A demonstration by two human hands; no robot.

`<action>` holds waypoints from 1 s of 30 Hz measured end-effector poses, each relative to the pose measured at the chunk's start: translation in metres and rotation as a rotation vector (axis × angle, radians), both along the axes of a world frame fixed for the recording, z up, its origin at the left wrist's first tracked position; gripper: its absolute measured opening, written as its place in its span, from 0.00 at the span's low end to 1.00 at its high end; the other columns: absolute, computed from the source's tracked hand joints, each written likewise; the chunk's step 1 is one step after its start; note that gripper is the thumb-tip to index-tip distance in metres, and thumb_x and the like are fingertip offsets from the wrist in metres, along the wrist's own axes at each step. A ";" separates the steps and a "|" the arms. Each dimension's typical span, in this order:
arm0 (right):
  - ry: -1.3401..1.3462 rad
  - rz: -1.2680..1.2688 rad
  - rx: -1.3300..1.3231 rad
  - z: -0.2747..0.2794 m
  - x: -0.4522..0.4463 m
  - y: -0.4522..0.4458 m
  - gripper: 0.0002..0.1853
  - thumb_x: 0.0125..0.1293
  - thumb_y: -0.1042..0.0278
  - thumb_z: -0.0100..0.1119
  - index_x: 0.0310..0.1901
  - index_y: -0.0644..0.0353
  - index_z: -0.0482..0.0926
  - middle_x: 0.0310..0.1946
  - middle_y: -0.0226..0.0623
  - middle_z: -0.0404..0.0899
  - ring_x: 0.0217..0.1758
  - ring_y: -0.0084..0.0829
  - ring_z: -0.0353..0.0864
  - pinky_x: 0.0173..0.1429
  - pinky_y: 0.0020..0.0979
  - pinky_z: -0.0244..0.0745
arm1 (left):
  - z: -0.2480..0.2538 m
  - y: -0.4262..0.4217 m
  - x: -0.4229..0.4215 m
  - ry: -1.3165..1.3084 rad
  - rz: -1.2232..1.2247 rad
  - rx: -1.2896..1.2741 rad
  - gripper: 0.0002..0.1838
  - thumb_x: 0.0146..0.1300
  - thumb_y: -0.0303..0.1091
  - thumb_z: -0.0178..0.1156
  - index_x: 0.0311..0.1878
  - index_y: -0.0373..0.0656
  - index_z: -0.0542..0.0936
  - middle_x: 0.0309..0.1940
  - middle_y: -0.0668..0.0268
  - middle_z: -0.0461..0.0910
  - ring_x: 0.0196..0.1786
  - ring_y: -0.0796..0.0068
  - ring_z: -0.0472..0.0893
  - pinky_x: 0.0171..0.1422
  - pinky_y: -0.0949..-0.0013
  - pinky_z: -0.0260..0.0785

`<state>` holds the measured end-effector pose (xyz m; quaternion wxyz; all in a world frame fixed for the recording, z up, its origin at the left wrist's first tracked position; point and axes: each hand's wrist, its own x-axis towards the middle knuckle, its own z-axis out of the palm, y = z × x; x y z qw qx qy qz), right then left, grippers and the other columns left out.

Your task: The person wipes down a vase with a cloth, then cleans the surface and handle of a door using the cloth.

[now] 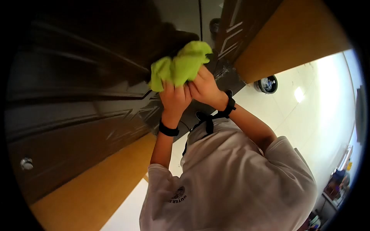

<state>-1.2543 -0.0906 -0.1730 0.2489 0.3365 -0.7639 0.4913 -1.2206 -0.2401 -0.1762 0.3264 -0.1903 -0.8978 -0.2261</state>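
A bright green cloth (181,65) is bunched up in front of a dark, glossy panelled surface (88,88). My left hand (175,98) grips its lower edge, with the fingertips hidden in the fabric. Close beside it, my right hand (206,87) is closed on the cloth's right part. The two hands touch or nearly touch each other. Each wrist wears a black band. Whether the cloth presses on the dark surface or hangs just off it, I cannot tell.
A round metallic knob (27,163) sits on the dark surface at lower left. Orange-brown wood panels (293,38) stand at both sides. On the pale tiled floor (296,111) rests a black bin (266,84) with things inside. Cluttered items appear at far right.
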 end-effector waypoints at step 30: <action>-0.216 -0.071 -0.050 -0.023 0.023 0.029 0.16 0.61 0.76 0.63 0.51 0.66 0.79 0.48 0.52 0.76 0.51 0.56 0.76 0.55 0.48 0.74 | -0.016 -0.040 0.035 -0.173 0.188 -0.134 0.13 0.68 0.28 0.61 0.54 0.37 0.82 0.54 0.48 0.79 0.57 0.42 0.79 0.61 0.46 0.69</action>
